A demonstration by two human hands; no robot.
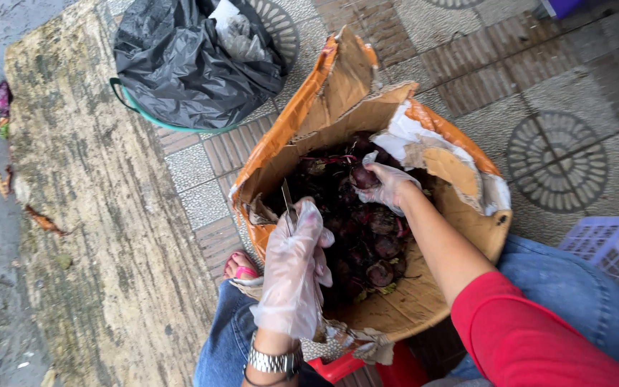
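A patterned tile pavement (553, 93) runs beside a weathered, moss-stained concrete kerb (87, 215), seen from above by a seated person in blue jeans (574, 287) and a red sleeve (531, 344). At the top of the view a green-rimmed basket lined with a black plastic bag (180, 64) stands on the tiles, well apart from the hands. Between the person's knees sits a torn cardboard box (338, 107), its orange outer skin peeling, filled with dark purple-red beetroots (367, 244). At the right edge is part of a lilac plastic crate (610, 251), and a red plastic stool (345, 367) shows under the box.

Both hands wear thin, clear disposable gloves. The right hand (388, 185) reaches into the box, fingers curled around one beetroot (364, 176) at the top of the pile. The left hand (296, 276), with a metal watch (274, 360) on its wrist, is closed around the handle of a small knife (287, 204), whose blade points up over the box's near edge; the handle itself is mostly hidden by the glove, so the grip is hard to judge exactly. A toe in a pink sandal (240, 268) peeks out beside the box.
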